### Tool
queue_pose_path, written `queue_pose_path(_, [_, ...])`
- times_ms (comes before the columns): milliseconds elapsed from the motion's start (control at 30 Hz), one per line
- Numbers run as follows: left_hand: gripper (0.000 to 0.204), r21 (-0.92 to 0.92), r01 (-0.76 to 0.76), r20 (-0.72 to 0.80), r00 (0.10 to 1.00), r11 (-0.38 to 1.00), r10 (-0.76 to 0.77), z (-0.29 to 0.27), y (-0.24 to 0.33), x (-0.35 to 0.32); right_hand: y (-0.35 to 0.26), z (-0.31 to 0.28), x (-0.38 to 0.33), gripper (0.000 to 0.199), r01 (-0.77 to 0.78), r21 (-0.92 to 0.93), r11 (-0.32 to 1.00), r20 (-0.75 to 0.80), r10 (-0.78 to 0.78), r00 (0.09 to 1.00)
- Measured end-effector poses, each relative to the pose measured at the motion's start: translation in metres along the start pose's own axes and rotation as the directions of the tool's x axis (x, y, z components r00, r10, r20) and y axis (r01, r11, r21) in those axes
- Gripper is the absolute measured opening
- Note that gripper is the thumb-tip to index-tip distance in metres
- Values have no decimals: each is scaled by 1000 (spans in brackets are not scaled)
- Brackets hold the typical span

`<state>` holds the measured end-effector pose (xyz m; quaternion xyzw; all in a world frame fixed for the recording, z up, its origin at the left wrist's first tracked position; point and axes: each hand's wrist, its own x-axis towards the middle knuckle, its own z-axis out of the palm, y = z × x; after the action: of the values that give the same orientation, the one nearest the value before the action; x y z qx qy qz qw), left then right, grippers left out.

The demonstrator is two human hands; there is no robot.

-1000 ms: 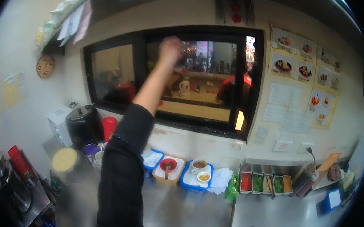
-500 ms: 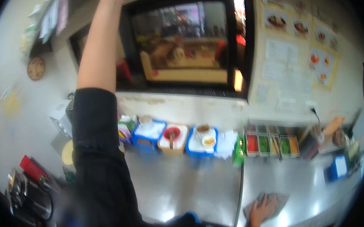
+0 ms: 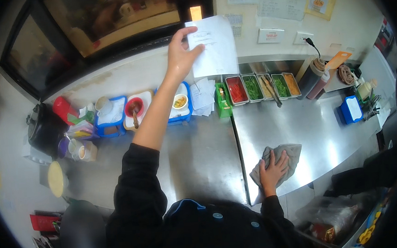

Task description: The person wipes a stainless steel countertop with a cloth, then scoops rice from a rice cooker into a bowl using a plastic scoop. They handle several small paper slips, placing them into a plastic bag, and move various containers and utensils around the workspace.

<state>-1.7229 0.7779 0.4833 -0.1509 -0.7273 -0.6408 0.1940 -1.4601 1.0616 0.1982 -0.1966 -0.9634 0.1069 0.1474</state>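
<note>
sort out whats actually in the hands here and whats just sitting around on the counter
In hand:
- left hand holds a white paper slip up in its grip
- right hand presses on a grey cloth lying on the steel counter

Lying about:
- row of garnish pans
- two sauce bottles
- blue trays with small bowls
- green tape dispenser
- black pot

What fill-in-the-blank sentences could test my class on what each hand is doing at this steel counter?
1. The left hand holds up a white sheet of ____.
2. The right hand presses flat on a crumpled grey ____.
3. That hand rests on the shiny ____ counter.
4. The small white bowl of yellow pieces stands in a ____ plastic tray.

Missing words: paper; cloth; steel; blue
</note>
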Motion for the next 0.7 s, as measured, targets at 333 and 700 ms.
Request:
queue_pose_path(333, [42, -10, 107, 7, 994, 994, -107, -48, -64, -15, -43, 4, 32, 42, 70, 129, 989, -59, -62, 996])
queue_pose_path(700, [54, -478, 110, -332, 896, 871, -295, -82, -55, -101, -303, 88, 197, 31, 270, 713, 647, 73, -451, 889])
